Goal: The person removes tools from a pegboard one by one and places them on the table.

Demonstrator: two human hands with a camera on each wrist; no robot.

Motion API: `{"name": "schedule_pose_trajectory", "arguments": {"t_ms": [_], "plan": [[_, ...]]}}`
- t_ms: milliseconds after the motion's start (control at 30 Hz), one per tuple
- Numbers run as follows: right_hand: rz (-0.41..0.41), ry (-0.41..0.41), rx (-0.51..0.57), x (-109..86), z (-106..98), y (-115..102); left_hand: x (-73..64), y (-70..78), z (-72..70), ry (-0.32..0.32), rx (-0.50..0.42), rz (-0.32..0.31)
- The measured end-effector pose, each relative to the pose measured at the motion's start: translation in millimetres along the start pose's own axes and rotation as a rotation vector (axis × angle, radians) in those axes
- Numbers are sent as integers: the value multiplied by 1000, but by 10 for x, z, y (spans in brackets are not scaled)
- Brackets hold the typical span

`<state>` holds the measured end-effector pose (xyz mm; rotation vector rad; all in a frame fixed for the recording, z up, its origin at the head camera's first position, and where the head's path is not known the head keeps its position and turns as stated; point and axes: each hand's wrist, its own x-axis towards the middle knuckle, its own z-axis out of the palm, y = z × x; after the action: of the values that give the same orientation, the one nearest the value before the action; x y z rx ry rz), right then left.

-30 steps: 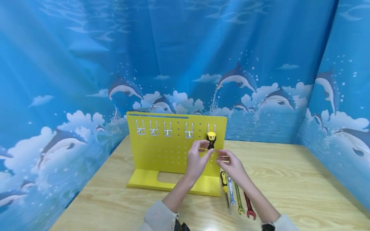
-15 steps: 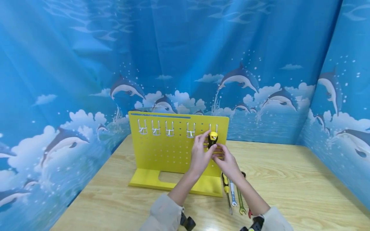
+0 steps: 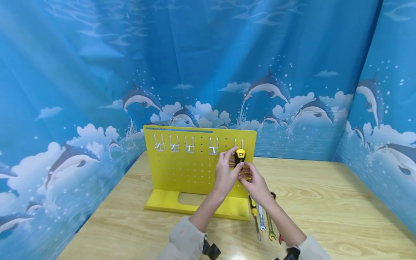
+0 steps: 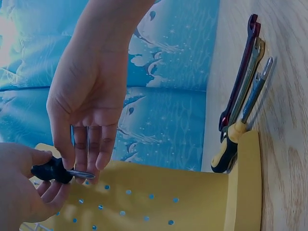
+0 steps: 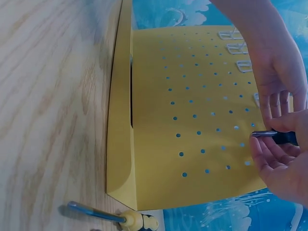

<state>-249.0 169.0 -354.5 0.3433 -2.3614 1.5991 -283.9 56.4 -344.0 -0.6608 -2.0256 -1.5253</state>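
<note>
A stubby screwdriver with a yellow-topped black handle stands upright in the bracket at the board's right end. Its short metal shaft points downward. My left hand pinches the handle from the left, thumb in front and fingers behind. From the right, my right hand curls its thumb and fingers around the lower handle and shaft, its fingertips meeting the left thumb. Behind both hands rises the yellow pegboard, and the hands cover part of the bracket.
Several white wire brackets line the pegboard's upper part. On the wooden table, right of the board's base, lie a long screwdriver, a silver wrench, a green wrench and a red wrench. A dolphin-print curtain surrounds the table.
My left fingers have closed in on the stubby screwdriver. The right hand has moved left and up to meet it, and its forearm now covers most of the red wrench.
</note>
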Motion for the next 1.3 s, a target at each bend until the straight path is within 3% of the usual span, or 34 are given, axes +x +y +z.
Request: {"name": "schedule_pose_trajectory", "arguments": {"t_ms": [433,733,1100,1300], "plan": [[-11,22,0,-186,-97,-173,-71,198,-128,-55,-184,-103],[-40,16,-35,-312,-181,-276,-135,345,-147,-48,-231,-85],[-138,57,-100,-491,-387,-218,-203,452,39,-86,-267,-77],[-144,89,-136,-572,-496,-148,-242,469,189,-105,-291,-101]]}}
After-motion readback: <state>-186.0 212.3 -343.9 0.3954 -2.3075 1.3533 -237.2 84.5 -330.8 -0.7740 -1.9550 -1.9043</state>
